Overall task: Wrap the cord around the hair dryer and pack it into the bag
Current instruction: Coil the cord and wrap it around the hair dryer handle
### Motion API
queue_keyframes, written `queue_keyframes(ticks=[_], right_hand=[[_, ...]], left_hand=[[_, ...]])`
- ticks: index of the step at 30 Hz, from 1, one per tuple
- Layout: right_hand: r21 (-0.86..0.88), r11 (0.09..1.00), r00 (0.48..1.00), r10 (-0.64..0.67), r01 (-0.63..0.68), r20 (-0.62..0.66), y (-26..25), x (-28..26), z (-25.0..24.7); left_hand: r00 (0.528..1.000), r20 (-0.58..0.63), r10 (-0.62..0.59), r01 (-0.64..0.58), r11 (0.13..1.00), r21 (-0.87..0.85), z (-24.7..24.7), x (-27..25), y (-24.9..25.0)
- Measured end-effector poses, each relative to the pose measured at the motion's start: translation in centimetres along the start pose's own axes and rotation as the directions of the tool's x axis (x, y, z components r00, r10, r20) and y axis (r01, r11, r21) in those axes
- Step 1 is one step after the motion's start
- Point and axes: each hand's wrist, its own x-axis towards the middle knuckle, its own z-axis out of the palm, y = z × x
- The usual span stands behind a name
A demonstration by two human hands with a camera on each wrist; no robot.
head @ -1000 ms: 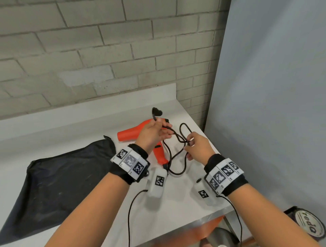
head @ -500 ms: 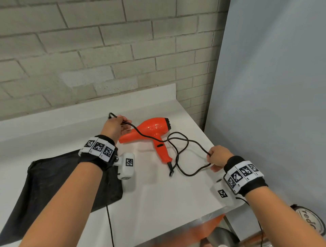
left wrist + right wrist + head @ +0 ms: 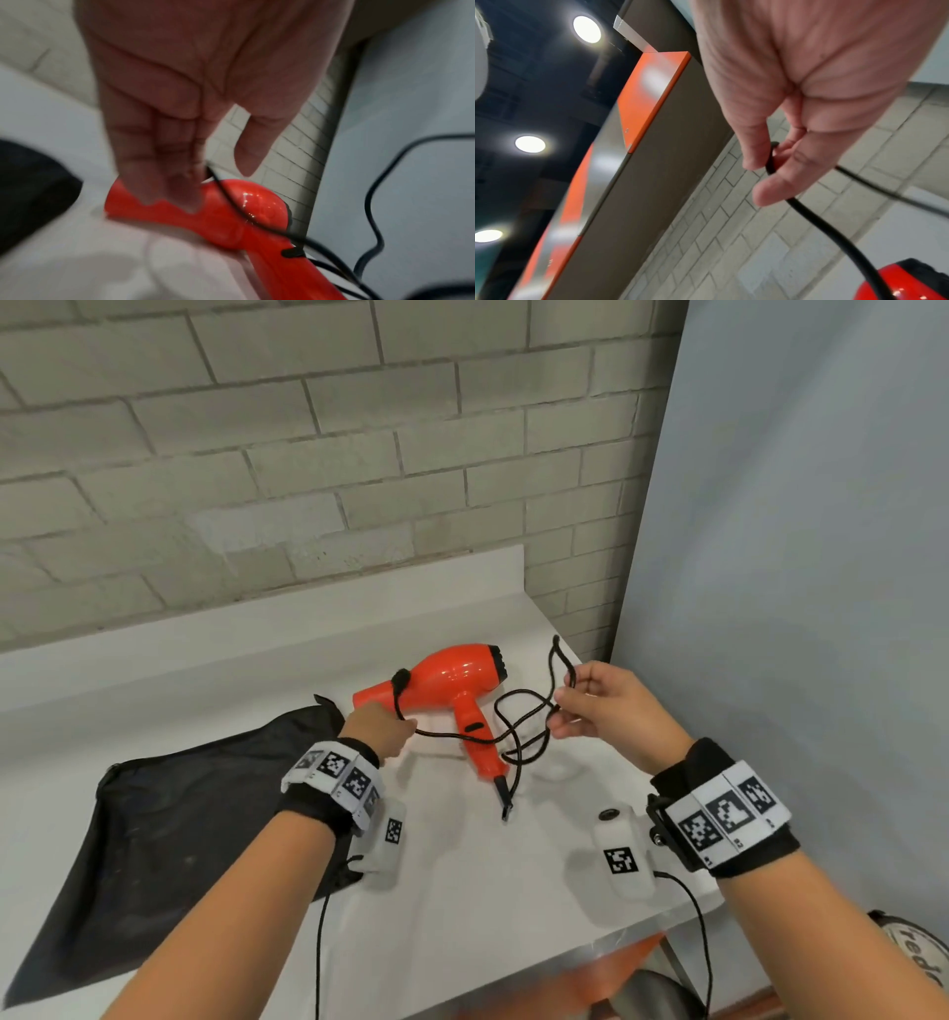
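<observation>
Black bag (image 3: pixel 169 819) lying flat at 9 o'clock on the white tabletop (image 3: pixel 462 891), where it lay half a second ago. Left hand (image 3: pixel 377 729), then out at 10 o'clock, now drawn in beside the nozzle of the orange hair dryer (image 3: pixel 452 680), grip pinching the black cord (image 3: pixel 518 737) near its plug end, which sticks up across the nozzle. Dryer unmoved at centre, handle toward 6 o'clock. Right hand (image 3: pixel 611 711), low at 4 o'clock before, now raised at 2 o'clock, grip partly closed, thumb and fingers (image 3: pixel 775 182) pinching a lifted cord loop; remaining slack tangled beside the handle.
</observation>
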Motion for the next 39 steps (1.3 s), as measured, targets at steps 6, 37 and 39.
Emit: queue_keyframes(ticks=[6, 37, 39], right_hand=[[0.073, 0.994, 0.996, -0.084, 0.082, 0.027, -1.1, 0.6, 2.2], [-0.221, 0.966, 0.984, -0.16, 0.138, -0.083, 3.2, 2.8, 3.4], [-0.211, 0.958, 0.972, -0.217, 0.193, -0.095, 2.4, 2.5, 3.5]], left_hand=[[0.821, 0.077, 0.566, -0.563, 0.824, -0.06, 3.0, -5.7, 3.5], [0.988, 0.104, -0.113, 0.145, 0.914, -0.379, 0.6, -1.7, -1.3], [0.997, 0.034, -0.073, 0.078, 0.981, -0.178, 0.9, -1.4, -1.4]])
